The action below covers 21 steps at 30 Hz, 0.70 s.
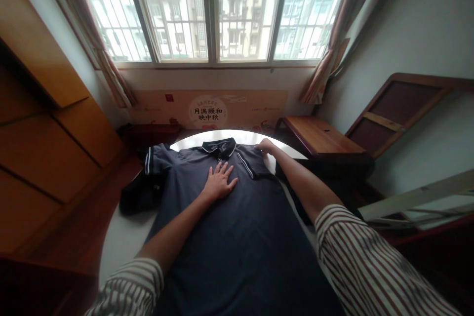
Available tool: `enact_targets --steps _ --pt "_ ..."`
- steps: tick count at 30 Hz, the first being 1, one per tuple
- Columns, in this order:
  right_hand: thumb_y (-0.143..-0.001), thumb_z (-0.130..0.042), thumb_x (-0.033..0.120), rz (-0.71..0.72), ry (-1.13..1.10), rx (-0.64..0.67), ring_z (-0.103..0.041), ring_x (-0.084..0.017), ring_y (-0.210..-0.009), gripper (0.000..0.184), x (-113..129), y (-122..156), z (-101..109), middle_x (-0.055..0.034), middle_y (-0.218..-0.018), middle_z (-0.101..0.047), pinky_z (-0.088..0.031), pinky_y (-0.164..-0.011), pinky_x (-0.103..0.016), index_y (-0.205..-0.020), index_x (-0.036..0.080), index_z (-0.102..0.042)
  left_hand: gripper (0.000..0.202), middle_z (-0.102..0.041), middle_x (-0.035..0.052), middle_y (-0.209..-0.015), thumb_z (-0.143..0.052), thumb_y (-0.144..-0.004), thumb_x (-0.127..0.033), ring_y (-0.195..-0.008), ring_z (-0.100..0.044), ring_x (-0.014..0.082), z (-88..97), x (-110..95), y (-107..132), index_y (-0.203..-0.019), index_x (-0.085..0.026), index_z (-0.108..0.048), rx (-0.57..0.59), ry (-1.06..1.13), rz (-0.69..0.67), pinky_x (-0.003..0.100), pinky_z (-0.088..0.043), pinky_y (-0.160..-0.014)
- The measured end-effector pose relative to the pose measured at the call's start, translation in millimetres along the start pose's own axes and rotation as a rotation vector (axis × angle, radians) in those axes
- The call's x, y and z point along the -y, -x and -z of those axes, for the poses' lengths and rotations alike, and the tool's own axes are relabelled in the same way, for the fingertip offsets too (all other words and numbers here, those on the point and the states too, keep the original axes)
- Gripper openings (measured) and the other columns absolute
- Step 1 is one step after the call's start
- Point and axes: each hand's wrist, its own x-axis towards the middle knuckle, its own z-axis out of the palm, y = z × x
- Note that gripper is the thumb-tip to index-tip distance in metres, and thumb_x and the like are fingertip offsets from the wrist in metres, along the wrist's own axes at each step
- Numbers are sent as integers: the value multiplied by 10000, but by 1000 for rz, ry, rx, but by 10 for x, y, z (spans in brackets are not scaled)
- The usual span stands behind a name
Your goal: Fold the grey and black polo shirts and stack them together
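Note:
A dark grey polo shirt point(237, 237) with a black, white-edged collar lies spread front up over a round white table point(122, 242). My left hand point(220, 180) rests flat on its chest just below the collar, fingers spread. At the shoulder edge on the right, my right hand point(264, 147) has its fingers closed on the shirt's cloth; the fingertips are partly hidden. The right sleeve's striped cuff point(246, 165) lies turned inward across the chest. On the left, the other sleeve point(157, 159) sticks out to the side.
A black cloth-like item point(138, 192) lies at the table's left edge. Beyond the table stand a small wooden desk point(322, 136) and a printed banner point(244, 108) below the barred window point(240, 10). Wooden cabinets point(44, 148) line the left side; a slanted wooden frame point(392, 113) leans on the right.

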Motion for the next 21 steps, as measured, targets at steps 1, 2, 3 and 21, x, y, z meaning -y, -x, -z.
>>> enact_targets --steps 1,2,3,21 --pt "-952 -613 353 10 12 -14 -643 -212 -988 338 2 -31 -8 -88 -1191 -622 -564 -826 -402 -1222 152 -594 679 -258 45 -1621 -295 -960 -629 -1502 -174 299 0 1 0 -1532 -266 -344 0 0 0 611 -174 -1179" --pt "-952 -612 355 21 25 -28 -641 -216 -996 340 -1 -59 -13 -87 -1199 -620 -563 -832 -407 -1226 155 -592 678 -258 44 -1621 -299 -960 -629 -1502 -171 300 1 1 0 -1532 -268 -344 0 0 1 610 -172 -1180" --pt "-953 -611 357 30 41 -44 -639 -218 -1003 342 -10 -86 -15 -86 -1205 -617 -561 -837 -412 -1230 157 -591 679 -258 43 -1622 -301 -959 -631 -1503 -168 300 2 0 1 -1532 -269 -344 0 1 1 609 -168 -1182" --pt "-956 -605 359 353 411 45 -629 -222 -1036 330 215 -412 -129 -89 -1231 -611 -548 -871 -428 -1225 169 -598 692 -261 53 -1621 -289 -955 -640 -1498 -181 306 -24 -9 1 -1532 -262 -345 -25 8 -1 625 -163 -1179"
